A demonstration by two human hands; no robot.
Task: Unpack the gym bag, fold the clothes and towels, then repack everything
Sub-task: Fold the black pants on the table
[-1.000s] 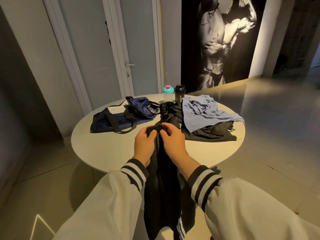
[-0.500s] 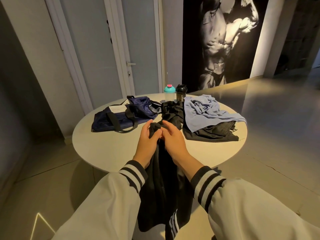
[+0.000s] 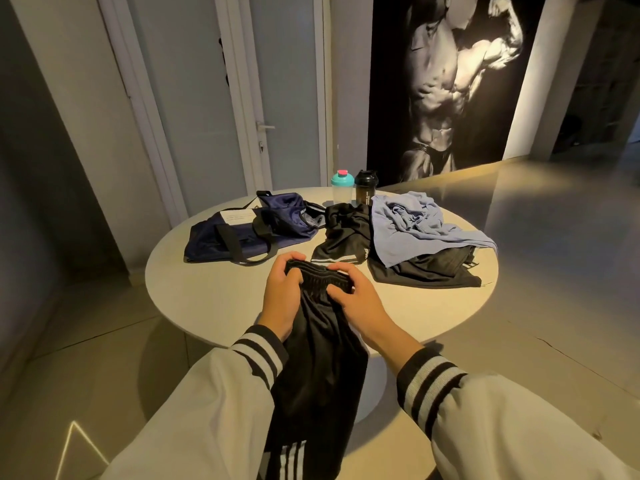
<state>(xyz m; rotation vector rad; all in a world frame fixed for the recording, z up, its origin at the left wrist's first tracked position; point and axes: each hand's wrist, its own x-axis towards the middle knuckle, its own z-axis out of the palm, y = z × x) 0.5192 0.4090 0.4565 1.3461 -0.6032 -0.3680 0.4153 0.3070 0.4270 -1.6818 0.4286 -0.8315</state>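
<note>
- Black track bottoms (image 3: pixel 318 358): the elastic waistband is over the near part of the round desk (image 3: pixel 207 289). The rest hangs off the edge, with white stripes showing low down.
- Left grip (image 3: pixel 282 296) and right grip (image 3: pixel 356 303): each is clamped on the waistband, fingers curled over it, one at either end.
- Mid-desk: black shorts (image 3: pixel 341 240), and just right of them a light blue towel (image 3: pixel 415 226) overlapping a dark garment (image 3: pixel 433 271).
- Left: navy gym bag (image 3: pixel 249 230), slumped.
- Far edge: teal-lidded shaker (image 3: pixel 342 188) and black shaker (image 3: pixel 365 188), side by side.
</note>
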